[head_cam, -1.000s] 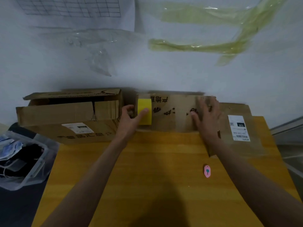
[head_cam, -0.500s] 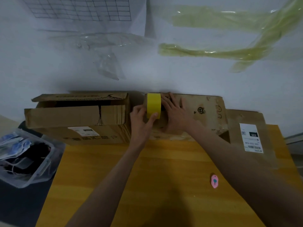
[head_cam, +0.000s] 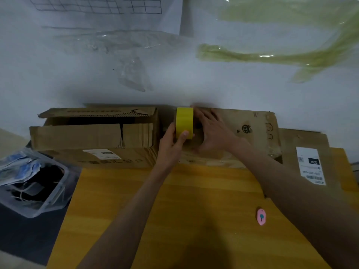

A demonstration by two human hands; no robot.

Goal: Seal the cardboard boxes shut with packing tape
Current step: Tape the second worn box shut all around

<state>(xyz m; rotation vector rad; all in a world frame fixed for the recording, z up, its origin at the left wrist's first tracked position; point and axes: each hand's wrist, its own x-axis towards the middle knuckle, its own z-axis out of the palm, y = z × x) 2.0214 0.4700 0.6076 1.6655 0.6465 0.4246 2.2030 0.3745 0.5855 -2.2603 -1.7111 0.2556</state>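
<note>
Left hand [head_cam: 171,146] gripped yellow tape roll [head_cam: 184,123] upright atop middle cardboard box [head_cam: 242,133]; right hand [head_cam: 211,133] lay flat, fingers spread, just beside roll. Open box [head_cam: 93,136] at left.

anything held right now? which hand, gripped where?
Left hand grips the yellow tape roll at its lower edge, thumb on the outer face. Right hand lies flat on the box, holding nothing.

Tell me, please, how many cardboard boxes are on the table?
3: an open box at the left, a middle box under the right hand, and a labelled box at the right. Others may be hidden.
</note>
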